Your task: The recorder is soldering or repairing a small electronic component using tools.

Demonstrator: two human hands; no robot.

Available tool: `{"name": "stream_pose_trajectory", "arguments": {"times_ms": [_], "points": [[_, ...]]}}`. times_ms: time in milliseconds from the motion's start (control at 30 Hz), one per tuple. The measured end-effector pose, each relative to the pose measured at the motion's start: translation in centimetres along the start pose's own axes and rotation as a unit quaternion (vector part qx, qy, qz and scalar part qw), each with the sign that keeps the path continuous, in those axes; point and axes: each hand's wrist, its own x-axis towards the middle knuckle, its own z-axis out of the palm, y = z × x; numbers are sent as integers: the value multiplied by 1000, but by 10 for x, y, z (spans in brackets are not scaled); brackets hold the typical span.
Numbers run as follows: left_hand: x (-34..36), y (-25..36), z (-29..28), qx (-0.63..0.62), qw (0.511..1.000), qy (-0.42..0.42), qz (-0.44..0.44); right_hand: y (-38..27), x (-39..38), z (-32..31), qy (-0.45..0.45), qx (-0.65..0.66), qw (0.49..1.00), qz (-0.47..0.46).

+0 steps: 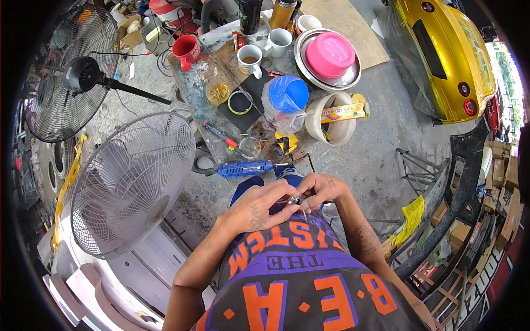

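Observation:
In front of my lap, my left hand (262,207) and my right hand (324,188) meet, fingers closed in a pinch. Between their fingertips is a small shiny metal piece (295,199), gripped from both sides. Its exact kind is too small to make out. Just beyond my hands, a blue rotary tool (245,169) lies along the table's near edge. A clear plastic cup (251,147) and a yellow-and-black item (286,143) sit behind it. To their left is a red-and-blue marker pen (216,133).
The worktable (190,91) holds several mugs, a pink bowl (330,54) in a metal basin, a blue container (289,94) in plastic, and a white bucket (331,135). Two standing fans (132,185) are at left. A gold car body (450,60) and a metal stand (422,176) are at right.

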Motion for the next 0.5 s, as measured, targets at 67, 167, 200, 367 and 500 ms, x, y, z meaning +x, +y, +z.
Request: {"name": "stream_pose_trajectory", "arguments": {"times_ms": [67,167,200,367,500], "points": [[3,-1,-1,37,997,5,63,3,-1,-2,-4,12,999,-33],[9,10,-1,38,998,-6,58,-7,-3,-3,-38,-54,984,-164],[11,16,-2,34,997,-7,62,-10,-4,-2,-34,-56,985,-161],[17,40,-6,-39,995,-28,82,-14,-1,-1,-121,7,958,-258],[23,48,2,-61,990,-14,124,-14,1,-3,-155,26,936,-314]]}}
